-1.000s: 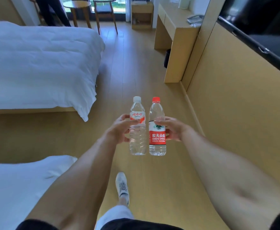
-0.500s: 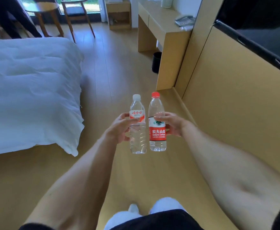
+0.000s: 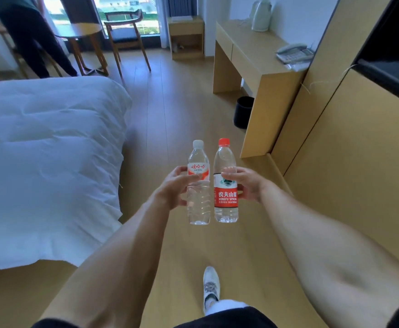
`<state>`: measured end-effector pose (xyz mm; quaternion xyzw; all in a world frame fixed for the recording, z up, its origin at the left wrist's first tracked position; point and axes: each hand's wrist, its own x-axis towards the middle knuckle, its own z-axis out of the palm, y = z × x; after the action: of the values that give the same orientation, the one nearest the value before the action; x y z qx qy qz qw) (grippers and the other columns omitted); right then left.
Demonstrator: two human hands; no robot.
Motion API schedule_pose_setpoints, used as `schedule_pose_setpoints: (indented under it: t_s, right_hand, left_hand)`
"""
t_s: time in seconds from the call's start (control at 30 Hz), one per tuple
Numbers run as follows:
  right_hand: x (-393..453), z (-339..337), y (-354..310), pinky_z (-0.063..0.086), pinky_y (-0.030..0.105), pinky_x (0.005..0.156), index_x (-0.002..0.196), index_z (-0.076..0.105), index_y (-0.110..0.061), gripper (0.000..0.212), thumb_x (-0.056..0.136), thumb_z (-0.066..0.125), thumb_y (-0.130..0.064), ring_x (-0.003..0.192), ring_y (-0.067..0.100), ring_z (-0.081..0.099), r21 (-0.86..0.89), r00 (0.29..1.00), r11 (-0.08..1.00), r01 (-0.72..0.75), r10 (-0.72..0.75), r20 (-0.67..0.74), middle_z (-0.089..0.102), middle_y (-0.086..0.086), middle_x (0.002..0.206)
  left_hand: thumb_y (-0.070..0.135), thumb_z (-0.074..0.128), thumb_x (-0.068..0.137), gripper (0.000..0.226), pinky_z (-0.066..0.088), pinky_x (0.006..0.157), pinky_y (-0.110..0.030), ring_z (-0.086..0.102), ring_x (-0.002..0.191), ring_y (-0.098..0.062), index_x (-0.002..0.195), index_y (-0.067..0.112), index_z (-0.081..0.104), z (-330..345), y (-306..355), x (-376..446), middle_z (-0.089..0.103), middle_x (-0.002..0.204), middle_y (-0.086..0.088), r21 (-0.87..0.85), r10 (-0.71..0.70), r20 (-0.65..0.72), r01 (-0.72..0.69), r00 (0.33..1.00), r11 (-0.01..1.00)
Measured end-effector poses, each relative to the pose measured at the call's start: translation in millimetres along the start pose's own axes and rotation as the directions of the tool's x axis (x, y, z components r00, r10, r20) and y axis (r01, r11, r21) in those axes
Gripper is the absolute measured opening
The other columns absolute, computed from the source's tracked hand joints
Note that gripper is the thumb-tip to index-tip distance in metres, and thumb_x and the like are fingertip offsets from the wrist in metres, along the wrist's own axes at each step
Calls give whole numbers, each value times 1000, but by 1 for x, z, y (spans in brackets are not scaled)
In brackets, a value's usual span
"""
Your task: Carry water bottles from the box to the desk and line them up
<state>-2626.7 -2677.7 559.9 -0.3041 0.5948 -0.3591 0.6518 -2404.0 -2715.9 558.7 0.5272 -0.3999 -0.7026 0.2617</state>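
**Hands carry two upright bottles above the floor**

Our left hand (image 3: 173, 188) grips the white-capped bottle (image 3: 198, 183); our right hand (image 3: 246, 185) grips the red-capped bottle (image 3: 225, 185). Both bottles are upright, side by side and almost touching, held in the air over the wooden floor (image 3: 170, 119). We see the tabletop (image 3: 253, 47) ahead on the right, carrying a kettle (image 3: 261, 15) and a telephone (image 3: 293, 53). A bed (image 3: 47, 150) lies to the left.

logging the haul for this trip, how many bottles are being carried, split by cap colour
white-capped water bottle: 1, held in the left hand
red-capped water bottle: 1, held in the right hand
total: 2 bottles, both upright and side by side, not yet at the desk
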Motion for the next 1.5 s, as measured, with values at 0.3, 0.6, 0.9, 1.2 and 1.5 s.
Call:
schedule_pose_setpoints:
  t_s: [0.3,0.6,0.9,1.2,1.5]
  right_hand:
    - [138,-29,-115,57,43,80,130,57,-9,51,84,76,-21,98,32,67,20,999,999,-25,24,31,68,19,117]
    - [261,-57,-182,56,48,88,130,57,-8,50,86,75,-24,102,33,67,37,999,999,-40,40,-7,67,20,122]
    - [406,-71,-280,55,51,91,128,59,-10,49,85,76,-24,108,37,67,105,991,995,0,14,-132,69,19,119]
    - [514,-87,-373,48,57,102,129,59,-6,45,90,72,-23,115,40,63,141,972,989,53,-19,-235,67,21,123]
    - [649,-132,-440,53,52,95,127,62,-6,46,87,75,-24,105,37,67,178,972,982,55,-13,-233,70,19,118]
  left_hand:
    - [22,84,79,58,59,70,-51,70,102,-27,128,26,54,-12,104,139,69,116,-6,-34,10,-20,-10,1000,999]
    - [25,86,76,61,59,69,-50,71,100,-27,128,24,54,-27,175,276,70,115,-8,-3,-3,23,3,1000,1000]
    - [30,92,67,64,60,65,-50,75,91,-24,122,27,59,-65,278,440,77,100,-3,52,-16,105,10,994,999]
    - [25,88,74,59,60,67,-51,73,96,-26,125,24,58,-83,382,573,75,106,-7,93,-22,182,6,983,996]
    - [31,91,68,62,60,64,-48,74,96,-26,121,28,59,-79,456,714,76,103,-3,126,-26,186,2,982,992]
